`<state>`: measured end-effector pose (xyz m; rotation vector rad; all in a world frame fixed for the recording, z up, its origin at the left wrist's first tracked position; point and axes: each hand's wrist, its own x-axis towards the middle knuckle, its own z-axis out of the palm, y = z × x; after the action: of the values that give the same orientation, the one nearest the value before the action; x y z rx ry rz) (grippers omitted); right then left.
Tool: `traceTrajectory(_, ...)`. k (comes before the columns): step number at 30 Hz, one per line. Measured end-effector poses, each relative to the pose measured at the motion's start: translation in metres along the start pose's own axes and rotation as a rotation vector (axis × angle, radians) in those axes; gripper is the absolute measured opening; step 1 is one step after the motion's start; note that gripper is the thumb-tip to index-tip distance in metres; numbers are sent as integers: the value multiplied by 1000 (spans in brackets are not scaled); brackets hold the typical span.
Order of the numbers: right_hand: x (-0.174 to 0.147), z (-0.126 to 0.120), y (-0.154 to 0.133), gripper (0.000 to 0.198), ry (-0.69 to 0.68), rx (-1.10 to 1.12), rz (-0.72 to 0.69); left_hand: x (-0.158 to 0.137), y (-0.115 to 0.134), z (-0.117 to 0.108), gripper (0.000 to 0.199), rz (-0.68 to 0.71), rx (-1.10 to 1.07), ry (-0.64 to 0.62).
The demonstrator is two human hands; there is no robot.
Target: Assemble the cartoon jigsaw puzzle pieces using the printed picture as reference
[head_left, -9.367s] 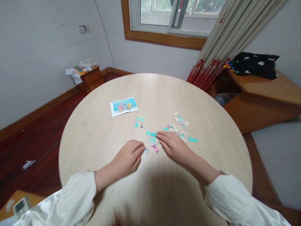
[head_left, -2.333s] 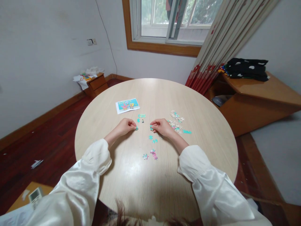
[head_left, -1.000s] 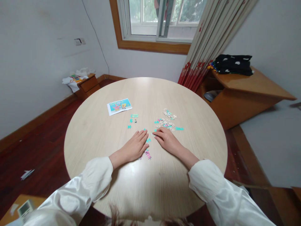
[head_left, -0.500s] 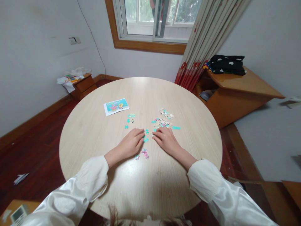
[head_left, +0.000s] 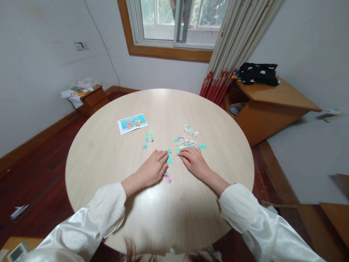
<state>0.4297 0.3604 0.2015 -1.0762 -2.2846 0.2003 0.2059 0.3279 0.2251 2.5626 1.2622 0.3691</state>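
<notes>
My left hand point(head_left: 153, 166) rests on the table with fingers stretched out, the tips touching a short column of teal puzzle pieces point(head_left: 169, 158). Just below its thumb lie joined pink puzzle pieces point(head_left: 167, 177), partly covered by the hand. Across from it, my right hand point(head_left: 193, 160) has its thumb and fingertips drawn together at a small yellow puzzle piece point(head_left: 176, 155). Beyond the right hand spreads a pile of loose puzzle pieces point(head_left: 187, 140), many showing pale backs. Several teal pieces point(head_left: 150, 134) lie in small groups beyond the left hand.
A printed picture card point(head_left: 132, 123) with cartoon figures lies at the far left of the round table point(head_left: 114, 156). More pieces point(head_left: 191, 130) sit beyond the pile, and a teal strip point(head_left: 202, 146) lies to its right. A wooden cabinet point(head_left: 275, 105) stands at the right.
The view has shifted slightly. My left hand has come a little nearer, covering more of the pieces by its thumb. The piece at my right fingertips now shows yellow where it looked pale.
</notes>
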Motion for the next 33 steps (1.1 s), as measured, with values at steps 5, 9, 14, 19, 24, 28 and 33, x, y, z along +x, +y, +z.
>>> traceTrajectory(5, -5, -3, 2, 18, 19, -14, 34, -2, -1, -6, 40, 13, -7, -19)
traceTrajectory(9, -3, -3, -1, 17, -4, -15, 23, -3, 2, -11, 38, 24, -6, -17)
traceTrajectory(14, 5, 1, -2, 17, -101, -37, 17, -4, 4, -10, 38, 55, -6, -47)
traceTrajectory(19, 16, 3, 0, 13, -129, -106, -18, -3, 1, -3, 40, 55, -11, -54)
traceTrajectory(24, 34, 0, -2, 21, -151, -272, -152, 0, 3, -4, 37, 49, -24, -12)
traceTrajectory(28, 53, 3, -6, 23, -110, -297, -105, -6, -4, -12, 36, -47, -117, 136)
traceTrajectory(33, 74, 23, -30, 22, -146, -167, -82, -14, -30, -19, 35, -416, -374, 293)
